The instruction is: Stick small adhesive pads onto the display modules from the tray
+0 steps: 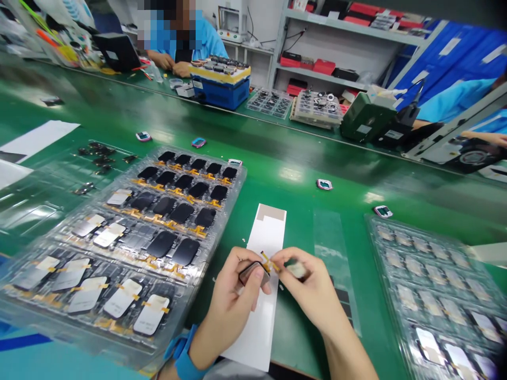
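My left hand point(232, 301) is closed around a small display screen point(249, 274) with a dark rim, thumb on its face. A gold flex cable point(269, 261) sticks out from the screen's right side. My right hand point(312, 287) pinches this cable's end between thumb and forefinger. Something pale and blurred point(296, 269) shows by the right hand's curled fingers; I cannot make out what it is. Beneath both hands lies a long white strip point(259, 316) with a grey-brown patch at its far end.
At left stands a clear tray point(233, 203) with rows of black and white-backed screens; another tray point(380, 269) with screens is at right. A clear film sheet point(328, 232) lies between. Small watch-like cases point(325, 184) dot the green belt point(269, 140). A co-worker point(209, 34) sits opposite.
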Tool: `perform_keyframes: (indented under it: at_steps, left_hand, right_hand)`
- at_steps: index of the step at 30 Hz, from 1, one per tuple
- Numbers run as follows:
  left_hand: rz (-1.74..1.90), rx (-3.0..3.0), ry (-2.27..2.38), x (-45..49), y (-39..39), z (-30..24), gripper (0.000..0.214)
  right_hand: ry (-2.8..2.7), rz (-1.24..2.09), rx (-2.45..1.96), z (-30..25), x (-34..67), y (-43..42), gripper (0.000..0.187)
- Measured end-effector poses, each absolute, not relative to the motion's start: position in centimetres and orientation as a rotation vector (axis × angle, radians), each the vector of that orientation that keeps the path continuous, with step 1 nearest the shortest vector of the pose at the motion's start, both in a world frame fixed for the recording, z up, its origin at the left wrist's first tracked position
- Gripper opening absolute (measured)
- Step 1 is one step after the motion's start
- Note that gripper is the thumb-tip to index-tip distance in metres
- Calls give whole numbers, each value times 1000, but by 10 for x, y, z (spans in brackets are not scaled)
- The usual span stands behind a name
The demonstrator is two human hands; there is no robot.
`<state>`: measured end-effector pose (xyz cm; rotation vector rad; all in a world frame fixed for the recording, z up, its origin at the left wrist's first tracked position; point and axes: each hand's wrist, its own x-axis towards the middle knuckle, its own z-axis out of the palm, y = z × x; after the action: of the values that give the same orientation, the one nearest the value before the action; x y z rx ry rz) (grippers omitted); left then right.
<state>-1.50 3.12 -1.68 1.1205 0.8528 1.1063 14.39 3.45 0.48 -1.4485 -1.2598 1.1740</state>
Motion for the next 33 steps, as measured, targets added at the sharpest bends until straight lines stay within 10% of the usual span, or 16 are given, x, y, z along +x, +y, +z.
perform_keyframes:
  at_steps: [33]
  left_hand:
    - [882, 1315, 788, -24, 26, -20, 21]
  right_hand:
    - [-1096, 1417, -1377, 8, 142, 21, 28]
